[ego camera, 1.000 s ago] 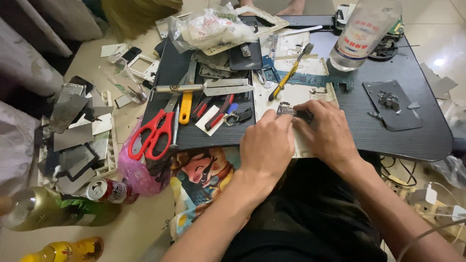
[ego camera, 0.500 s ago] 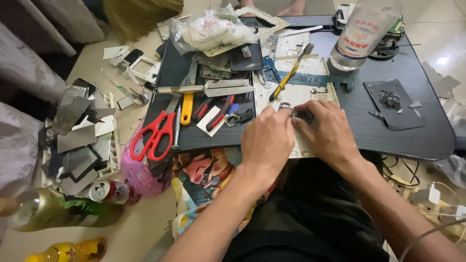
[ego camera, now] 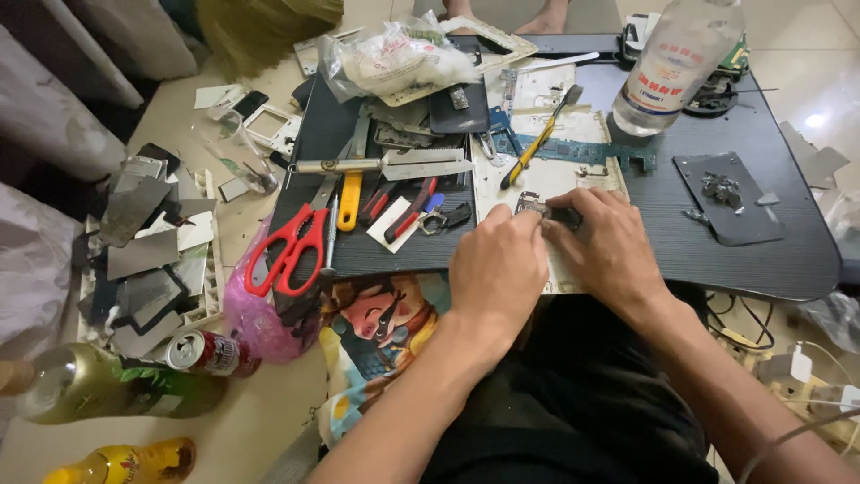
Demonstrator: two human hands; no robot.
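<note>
Both my hands meet over the near edge of a low dark table point(ego camera: 770, 260). My left hand point(ego camera: 497, 269) and my right hand point(ego camera: 609, 246) pinch a small dark metal part point(ego camera: 546, 211) between their fingertips, above a pale work sheet point(ego camera: 555, 179). What lies under the palms is hidden. A yellow-handled screwdriver point(ego camera: 537, 148) and a blue-green circuit board point(ego camera: 582, 152) lie just beyond the fingers. Red-handled scissors point(ego camera: 291, 246) and a yellow-handled tool point(ego camera: 351, 193) rest to the left of my left hand.
A clear plastic bottle point(ego camera: 672, 63) stands at the table's back right, near a dark plate with small bits point(ego camera: 730, 197). A plastic bag point(ego camera: 394, 58) sits at the back. On the floor left: several metal plates point(ego camera: 143, 260), a can point(ego camera: 210, 351), bottles point(ego camera: 81, 385). Cables and a plug point(ego camera: 788, 367) lie right.
Both hands stay on the small part; the fingers shift only slightly. Nothing else on the table has moved.
</note>
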